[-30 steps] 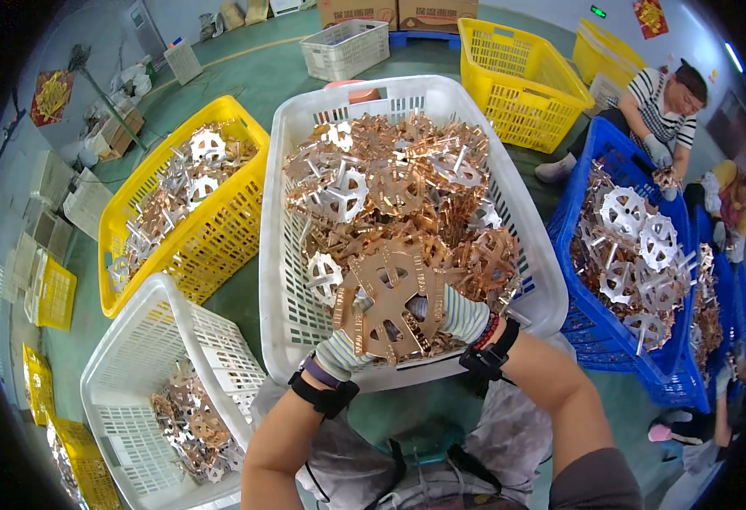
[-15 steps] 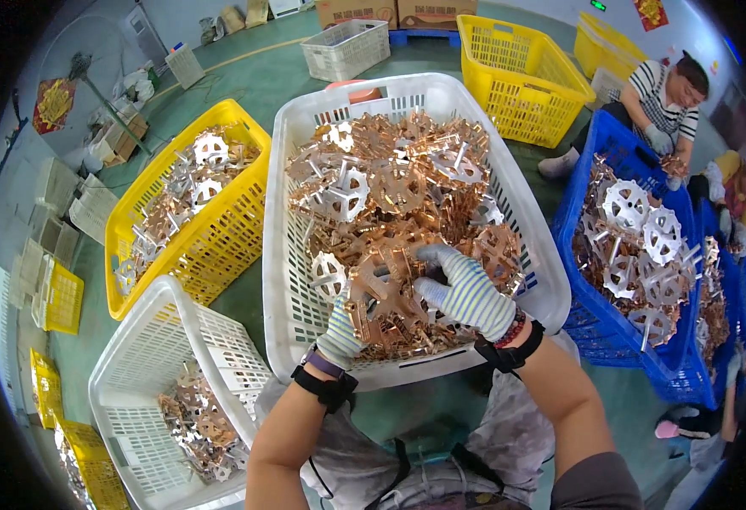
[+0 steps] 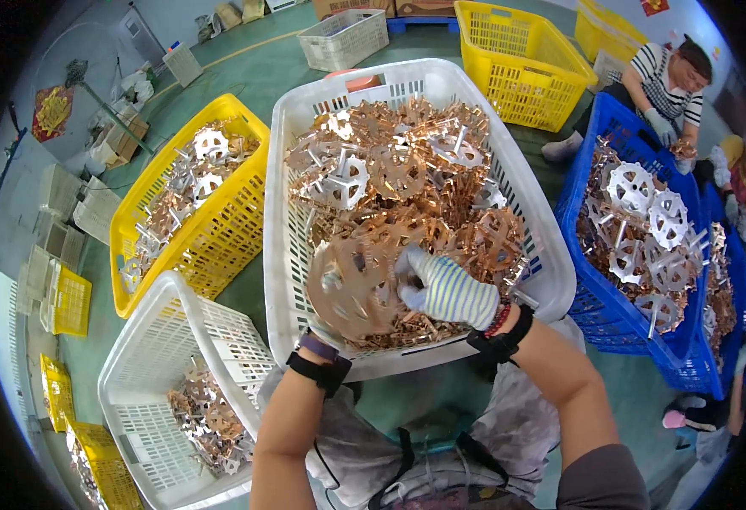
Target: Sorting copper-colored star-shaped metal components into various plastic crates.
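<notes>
A copper-coloured toothed metal plate (image 3: 351, 289), smeared by motion, is held above my left wrist (image 3: 317, 355) at the near left of the white basket (image 3: 551, 293). My left hand's fingers are hidden behind this plate. At the plate's right edge is my right hand (image 3: 458, 293), in a striped glove, its fingers curled and thumb bent in; what is between them cannot be made out. Beneath both hands lies a heap of copper-coloured and silvery toothed plates with pins (image 3: 407, 170).
A yellow basket (image 3: 220, 225) and a second white basket (image 3: 147, 374) of similar parts stand at left. Blue baskets (image 3: 589, 297) stand at right, with a co-worker (image 3: 666, 89) behind them. Farther back are an empty-looking yellow basket (image 3: 526, 93) and a grey basket (image 3: 343, 42).
The copper-coloured plate has swung up and left over my left hand, hiding its glove. My right hand has shifted slightly left and lower, its fingers more curled.
</notes>
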A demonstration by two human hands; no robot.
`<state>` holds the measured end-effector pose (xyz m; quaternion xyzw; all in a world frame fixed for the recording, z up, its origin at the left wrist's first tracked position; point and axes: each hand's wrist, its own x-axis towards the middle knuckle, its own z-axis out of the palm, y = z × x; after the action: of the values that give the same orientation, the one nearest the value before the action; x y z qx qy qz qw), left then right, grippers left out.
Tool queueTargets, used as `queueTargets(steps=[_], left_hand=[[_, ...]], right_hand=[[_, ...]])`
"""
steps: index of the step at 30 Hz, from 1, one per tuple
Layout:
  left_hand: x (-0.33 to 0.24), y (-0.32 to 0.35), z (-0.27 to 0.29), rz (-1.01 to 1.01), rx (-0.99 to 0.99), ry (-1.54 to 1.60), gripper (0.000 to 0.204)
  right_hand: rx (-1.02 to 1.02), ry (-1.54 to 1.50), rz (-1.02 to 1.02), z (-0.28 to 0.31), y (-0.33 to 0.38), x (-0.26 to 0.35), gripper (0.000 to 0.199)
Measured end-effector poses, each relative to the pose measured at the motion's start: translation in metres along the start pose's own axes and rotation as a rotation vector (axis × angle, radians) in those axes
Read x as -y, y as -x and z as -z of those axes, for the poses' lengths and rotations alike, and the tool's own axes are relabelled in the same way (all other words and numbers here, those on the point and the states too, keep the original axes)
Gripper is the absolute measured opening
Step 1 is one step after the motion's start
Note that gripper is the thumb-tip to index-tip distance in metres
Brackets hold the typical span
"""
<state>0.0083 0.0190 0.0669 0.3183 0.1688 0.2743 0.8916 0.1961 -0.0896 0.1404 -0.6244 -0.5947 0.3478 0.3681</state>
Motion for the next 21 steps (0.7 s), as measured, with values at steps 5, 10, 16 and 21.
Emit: queueTargets(steps=[5, 10, 16, 21], left_hand=[[-0.017, -0.006, -0.011, -0.409, 0.068, -2.254, 0.070], [-0.014, -0.004, -0.031, -0.552, 0.049, -2.406, 0.073], [-0.029, 0.011, -0.053, -0.335, 0.006, -2.157, 0.067], [-0.014, 0.002, -0.027, -0.484, 0.033, -1.098, 0.061]], right_hand=[[0.225, -0.175, 0.100, 0.000, 0.012, 0.003, 0.019], [0.311, -0.562, 0.071, 0.011, 0.008, -0.006, 0.014], [0.308, -0.682, -0.019, 0.009, 0.003, -0.004, 0.012], [0.085, -0.338, -0.016, -0.007, -0.003, -0.001, 0.010]])
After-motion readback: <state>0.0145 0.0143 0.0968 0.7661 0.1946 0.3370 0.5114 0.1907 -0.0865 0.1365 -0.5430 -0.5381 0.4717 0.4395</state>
